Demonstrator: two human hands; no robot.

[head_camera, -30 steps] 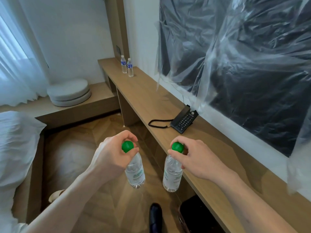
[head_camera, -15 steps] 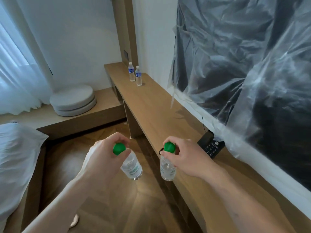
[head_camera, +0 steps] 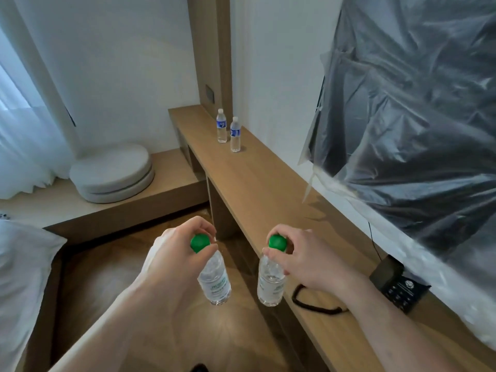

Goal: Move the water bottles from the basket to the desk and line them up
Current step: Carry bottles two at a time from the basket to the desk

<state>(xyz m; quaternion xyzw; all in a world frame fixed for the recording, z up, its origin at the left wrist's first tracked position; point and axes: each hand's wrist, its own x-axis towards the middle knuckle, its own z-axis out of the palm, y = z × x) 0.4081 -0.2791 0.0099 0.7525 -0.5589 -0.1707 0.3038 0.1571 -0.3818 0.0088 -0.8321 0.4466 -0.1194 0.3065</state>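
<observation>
Both hands pinch green-capped bottles by the neck, left hand [head_camera: 171, 253] and right hand [head_camera: 303, 257]; bottles hang upright, right one nearer the surface [head_camera: 257, 189], whose blue-labelled pair [head_camera: 228, 130] stands far ahead

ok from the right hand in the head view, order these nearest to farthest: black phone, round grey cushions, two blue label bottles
From the right hand:
1. black phone, on the desk to its right.
2. blue label bottles, standing at the desk's far end.
3. round grey cushions, far left on the low bench.

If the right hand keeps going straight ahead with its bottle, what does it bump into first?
Probably nothing soon: the right hand faces bare desk. Farther along stand the two blue-label bottles, though depth is hard to judge.
</observation>
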